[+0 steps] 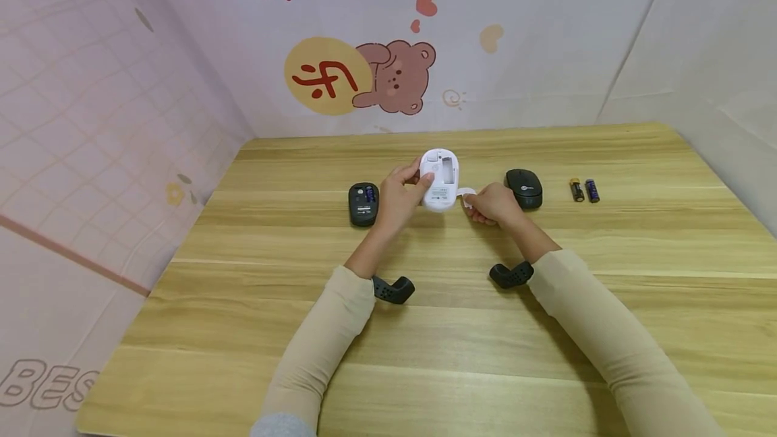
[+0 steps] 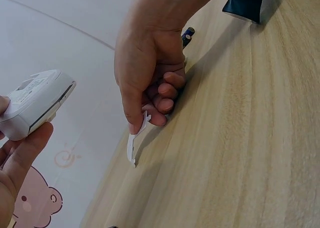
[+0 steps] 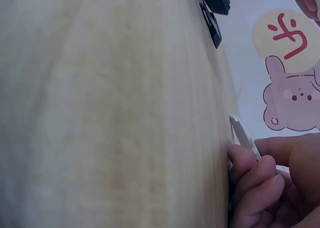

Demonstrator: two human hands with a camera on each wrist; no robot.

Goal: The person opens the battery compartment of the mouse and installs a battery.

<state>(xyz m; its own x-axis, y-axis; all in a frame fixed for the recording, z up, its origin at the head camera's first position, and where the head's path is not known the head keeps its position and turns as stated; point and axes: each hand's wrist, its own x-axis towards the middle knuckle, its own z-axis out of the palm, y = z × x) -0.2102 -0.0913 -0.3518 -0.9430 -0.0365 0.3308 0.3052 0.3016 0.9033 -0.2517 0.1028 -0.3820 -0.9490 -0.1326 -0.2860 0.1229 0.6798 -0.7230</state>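
Observation:
A white computer mouse [image 1: 440,198] is in my left hand [image 1: 397,199], held above the table with its underside towards the head camera. My left thumb lies across that underside, and the battery slot is uncovered. Just right of the mouse, my right hand [image 1: 494,204] pinches a thin white battery cover [image 1: 467,191] between thumb and fingers. From the left wrist view, the cover [image 2: 133,147] hangs apart from the mouse [image 2: 42,98], low over the table. The right wrist view shows only part of the cover [image 3: 243,134], the fingers hiding the rest.
Left of my left hand lies a black mouse [image 1: 363,211], underside up, with a blue battery [image 1: 369,193] in its slot. Another black mouse [image 1: 525,187] stands upright beyond my right hand. Farther right are an orange-and-black battery [image 1: 577,190] and a blue one [image 1: 592,191].

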